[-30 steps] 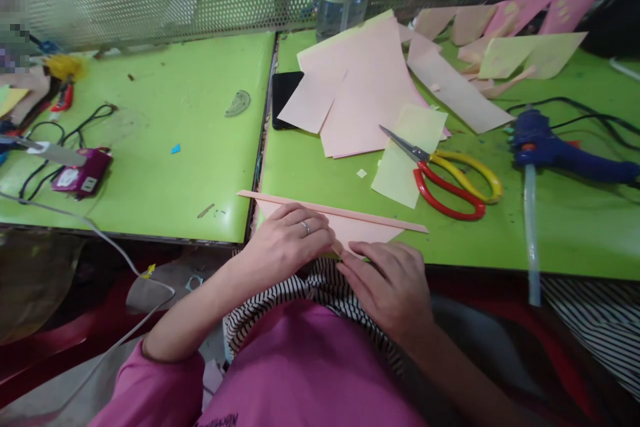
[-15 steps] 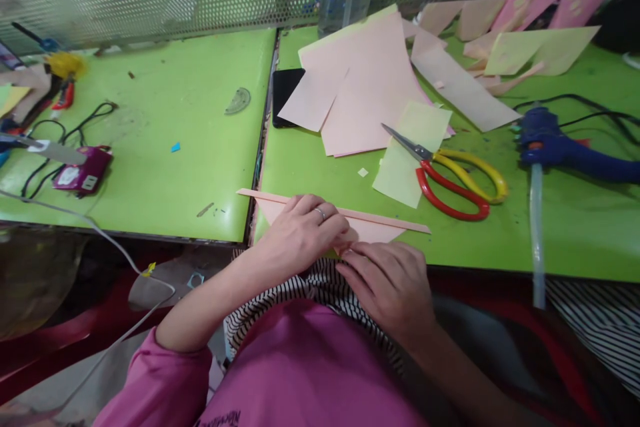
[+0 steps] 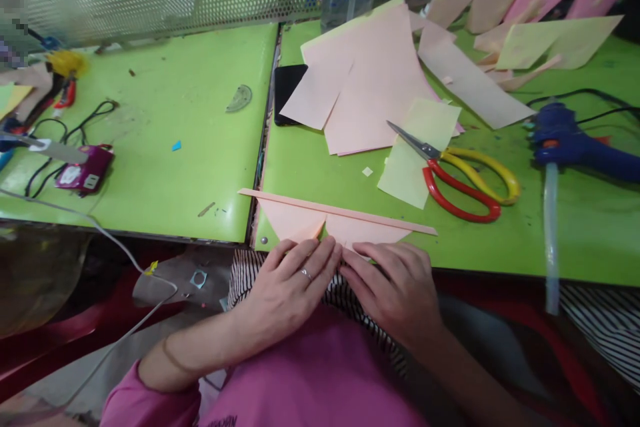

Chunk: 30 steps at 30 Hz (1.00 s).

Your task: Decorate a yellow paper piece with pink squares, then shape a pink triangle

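Observation:
A folded pale pink paper [image 3: 370,228] lies at the table's front edge, with a narrow folded strip along its far side and a gap between two flaps in its middle. My left hand [image 3: 295,280], with a ring on one finger, has its fingers closed together over the near edge of the left flap. My right hand [image 3: 400,280] grips the near edge of the right flap with curled fingers. The fingertips of both hands almost meet at the centre. Both thumbs are largely hidden.
Scissors [image 3: 463,180] with red and yellow handles lie on a yellow paper strip. Behind are pink sheets [image 3: 375,80], a phone [image 3: 287,90] and a water bottle [image 3: 347,0]. A blue glue gun [image 3: 555,133] is at right, a purple adapter [image 3: 85,170] at left.
My left hand has moved down and back from the top of the paper to its near edge, uncovering the flaps and the gap. The right hand stays about where it was.

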Motion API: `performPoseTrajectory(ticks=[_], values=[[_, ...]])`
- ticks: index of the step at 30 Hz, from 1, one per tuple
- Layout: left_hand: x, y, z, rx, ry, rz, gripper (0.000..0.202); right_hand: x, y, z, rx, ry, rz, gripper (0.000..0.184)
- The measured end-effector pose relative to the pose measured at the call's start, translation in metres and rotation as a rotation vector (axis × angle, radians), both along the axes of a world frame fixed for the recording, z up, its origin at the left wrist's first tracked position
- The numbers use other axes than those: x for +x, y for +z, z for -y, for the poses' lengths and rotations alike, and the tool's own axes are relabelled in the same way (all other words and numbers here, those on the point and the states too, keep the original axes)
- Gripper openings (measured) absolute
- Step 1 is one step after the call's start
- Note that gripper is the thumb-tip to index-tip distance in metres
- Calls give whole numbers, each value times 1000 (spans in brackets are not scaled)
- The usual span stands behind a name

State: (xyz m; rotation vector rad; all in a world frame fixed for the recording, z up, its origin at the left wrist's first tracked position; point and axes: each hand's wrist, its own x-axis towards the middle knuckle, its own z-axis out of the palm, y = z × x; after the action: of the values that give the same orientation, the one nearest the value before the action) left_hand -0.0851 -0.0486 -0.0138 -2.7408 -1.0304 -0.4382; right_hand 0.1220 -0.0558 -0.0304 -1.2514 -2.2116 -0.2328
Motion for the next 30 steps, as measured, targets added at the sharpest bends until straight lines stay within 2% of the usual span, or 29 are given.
performPoseTrajectory(ticks=[4, 9, 14, 23, 30], values=[[5, -12, 14, 41, 89, 5, 43, 2, 0, -1, -7, 9, 28, 13], [12, -20, 22, 39, 170, 23, 49, 5, -4, -2, -60, 16, -26, 17], [13, -24, 22, 13, 170, 20, 50, 6, -3, -3, -101, 37, -106, 15], [11, -22, 16, 38, 144, -3, 51, 11, -1, -5, -129, 70, -85, 14], [14, -24, 17, 45, 135, 16, 50, 4, 10, -7, -182, 0, -104, 12]])
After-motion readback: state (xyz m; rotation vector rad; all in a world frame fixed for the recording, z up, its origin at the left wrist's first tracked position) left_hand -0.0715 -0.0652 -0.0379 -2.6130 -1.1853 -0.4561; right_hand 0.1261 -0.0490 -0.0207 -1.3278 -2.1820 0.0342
